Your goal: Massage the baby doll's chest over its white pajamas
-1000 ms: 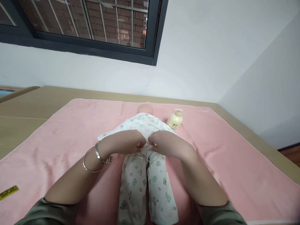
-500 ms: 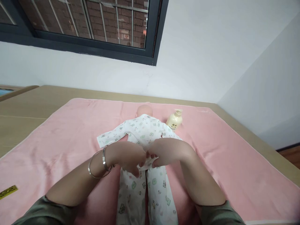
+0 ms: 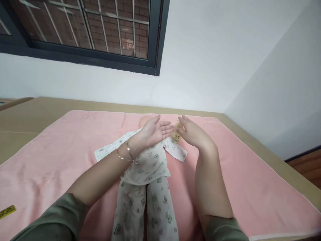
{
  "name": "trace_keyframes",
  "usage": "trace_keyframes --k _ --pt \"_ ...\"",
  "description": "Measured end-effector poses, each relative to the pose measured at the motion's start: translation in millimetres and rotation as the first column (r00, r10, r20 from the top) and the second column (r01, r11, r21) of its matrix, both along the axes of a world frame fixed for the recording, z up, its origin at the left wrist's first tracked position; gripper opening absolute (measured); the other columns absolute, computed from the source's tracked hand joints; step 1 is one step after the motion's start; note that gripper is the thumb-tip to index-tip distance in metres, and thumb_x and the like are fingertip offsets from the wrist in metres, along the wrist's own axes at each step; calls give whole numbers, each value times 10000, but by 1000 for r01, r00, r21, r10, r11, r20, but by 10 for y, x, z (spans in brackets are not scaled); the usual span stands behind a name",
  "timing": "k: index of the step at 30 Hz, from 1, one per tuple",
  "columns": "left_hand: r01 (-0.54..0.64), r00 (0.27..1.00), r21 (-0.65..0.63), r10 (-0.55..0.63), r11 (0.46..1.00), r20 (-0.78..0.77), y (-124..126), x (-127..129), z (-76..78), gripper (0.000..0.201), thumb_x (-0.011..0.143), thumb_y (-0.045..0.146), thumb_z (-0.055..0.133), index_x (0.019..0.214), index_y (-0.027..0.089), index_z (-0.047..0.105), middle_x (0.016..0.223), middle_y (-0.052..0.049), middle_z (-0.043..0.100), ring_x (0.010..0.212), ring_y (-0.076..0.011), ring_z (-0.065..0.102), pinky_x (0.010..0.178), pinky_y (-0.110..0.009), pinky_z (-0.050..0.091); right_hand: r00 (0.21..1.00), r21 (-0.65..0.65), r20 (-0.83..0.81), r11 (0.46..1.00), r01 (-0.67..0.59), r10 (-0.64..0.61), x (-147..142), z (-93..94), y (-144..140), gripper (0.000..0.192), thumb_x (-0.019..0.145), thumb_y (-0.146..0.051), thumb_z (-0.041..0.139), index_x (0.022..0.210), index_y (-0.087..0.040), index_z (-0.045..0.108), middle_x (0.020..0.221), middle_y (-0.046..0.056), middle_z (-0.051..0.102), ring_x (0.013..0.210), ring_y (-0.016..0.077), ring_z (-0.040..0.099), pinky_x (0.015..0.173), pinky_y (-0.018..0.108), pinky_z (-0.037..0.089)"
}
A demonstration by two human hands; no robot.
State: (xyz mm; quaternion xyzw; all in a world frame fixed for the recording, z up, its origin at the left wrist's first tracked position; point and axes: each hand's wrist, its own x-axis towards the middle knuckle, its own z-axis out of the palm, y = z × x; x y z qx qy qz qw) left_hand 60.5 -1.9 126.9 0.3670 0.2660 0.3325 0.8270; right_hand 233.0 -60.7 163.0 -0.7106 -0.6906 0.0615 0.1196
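Note:
A baby doll in a white printed romper (image 3: 147, 164) lies lengthwise on a pink towel (image 3: 62, 144), its head mostly hidden behind my hands. My left hand (image 3: 154, 130) hovers palm-up and open over the doll's chest and head, with bangles on the wrist. Just right of it, my right hand (image 3: 194, 134) has its fingers stretched out over a cream pump bottle (image 3: 176, 135). Only a small part of the bottle shows between the two hands. The right hand touches the bottle's top without wrapping around it.
The towel covers a tan table (image 3: 25, 113) set against a white wall under a dark-framed window (image 3: 100, 33). A small yellow label (image 3: 7, 211) lies at the towel's left edge. A second wall closes in on the right, with the table edge (image 3: 288, 174) beside it.
Both hands let go of the romper at the doll's waist and moved up and away to the bottle beside its head. The left palm turned upward. The view shifted slightly right.

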Motion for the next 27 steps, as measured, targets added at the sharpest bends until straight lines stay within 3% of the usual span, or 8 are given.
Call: trace_keyframes --k 4,9,14,18,20,22,25,27 --pt "-89 988 -210 113 974 105 240 310 74 733 1042 508 181 1594 27 225 1642 -238 324 1498 -252 403 1090 -307 504 999 60 -47 998 0 3 -51 -82 152 630 947 -99 323 1571 -20 300 1646 198 329 1540 257 295 1218 400 305" --pt "-81 979 -296 132 952 155 293 460 117 748 1038 497 200 1598 2 190 1639 -255 318 1489 -253 418 1046 -299 540 1000 54 -14 998 16 -15 -7 -173 254 583 907 -95 371 1487 -76 433 1551 193 480 1457 268 424 1164 402 354" --pt "-75 987 -280 111 957 116 168 360 32 758 1023 511 267 1598 20 210 1581 -263 411 1399 -244 533 1006 -296 562 996 48 76 998 51 -55 -25 -240 360 520 937 -91 341 1425 -45 513 1535 205 495 1447 254 435 1178 378 320" --pt "-24 998 -228 35 973 43 -73 97 -76 725 1014 510 260 1576 56 301 1516 -248 496 1344 -254 586 1028 -352 557 982 42 149 993 111 -116 -195 -179 285 475 969 -135 352 1383 -37 561 1545 232 473 1488 321 368 1188 468 299" --pt "9 1000 -164 -5 986 29 -222 -41 -80 710 1015 539 211 1547 100 382 1486 -218 538 1318 -259 606 1062 -387 539 993 53 100 997 51 -56 -367 -130 162 442 1016 -204 312 1265 -79 655 1522 216 507 1489 335 366 1186 490 312" --pt "9 999 -56 -7 998 42 -359 -165 -22 712 1016 571 163 1509 147 454 1455 -185 577 1313 -269 607 1101 -426 513 996 104 -28 991 -78 81 -588 -105 -5 500 1064 -312 250 1247 -124 675 1549 180 491 1509 308 349 1200 474 325" --pt "-136 990 80 132 987 55 -495 -347 162 697 1027 561 122 1515 182 444 1464 -149 576 1361 -273 560 1144 -446 474 958 235 -126 946 -222 256 -941 -153 -285 590 1069 -453 263 1503 -109 463 1601 181 420 1533 325 305 1249 554 257" --pt "-291 957 145 287 946 44 -545 -484 293 665 1034 538 122 1551 213 385 1507 -123 539 1419 -265 501 1157 -437 457 870 340 -133 846 -410 475 -1128 -225 -461 690 1052 -521 308 1587 -85 312 1639 190 348 1560 343 231 1269 573 228"
